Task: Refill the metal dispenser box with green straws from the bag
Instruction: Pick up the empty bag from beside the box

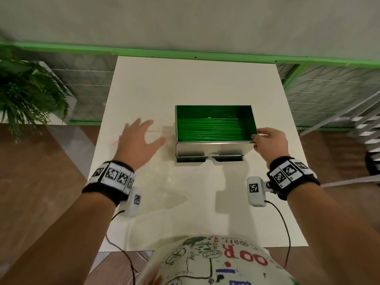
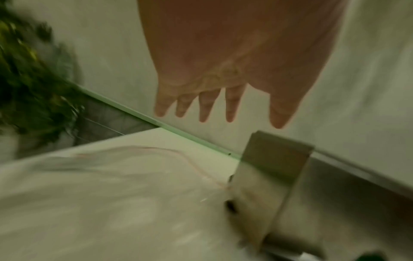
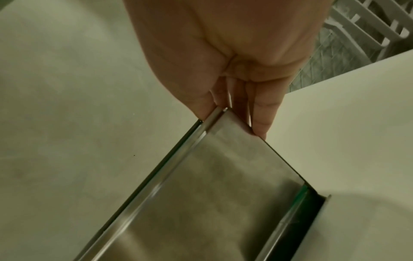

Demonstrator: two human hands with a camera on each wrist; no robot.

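While "OOP" marks shirt point(image 1: 216, 262), right hand point(image 1: 271, 140) grips dispenser box point(image 1: 213, 150).

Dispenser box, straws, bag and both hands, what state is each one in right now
dispenser box: top open, upright on the table
green straws: lying flat inside the box
bag: clear, flat on the table
left hand: fingers spread, holding nothing
right hand: gripping the box's right corner

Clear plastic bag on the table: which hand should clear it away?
Left. The left hand hovers open and free, with the clear plastic bag lying on its side of the table. The right hand grips the metal dispenser box at its corner.
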